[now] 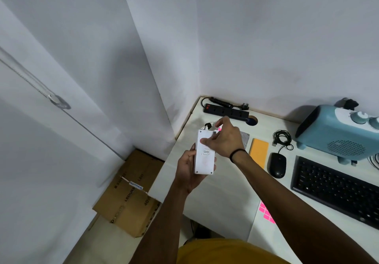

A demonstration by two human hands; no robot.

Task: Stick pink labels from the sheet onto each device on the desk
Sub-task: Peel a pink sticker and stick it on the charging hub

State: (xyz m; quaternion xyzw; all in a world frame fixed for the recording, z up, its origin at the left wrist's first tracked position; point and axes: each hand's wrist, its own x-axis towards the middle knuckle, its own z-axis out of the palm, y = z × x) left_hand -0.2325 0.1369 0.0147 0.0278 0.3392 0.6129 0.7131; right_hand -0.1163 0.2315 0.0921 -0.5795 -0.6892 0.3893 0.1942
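Head view: my left hand (189,170) grips the white device (205,155) above the desk's (221,198) left edge; my right hand's (223,140) thumb presses its face. Next, probably smoothing a label down, though I can't see one there.

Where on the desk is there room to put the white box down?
Bare desk lies near the front edge, between the left hand holding the white box and the label sheet. Rightward it is crowded: orange pad, mouse, keyboard.
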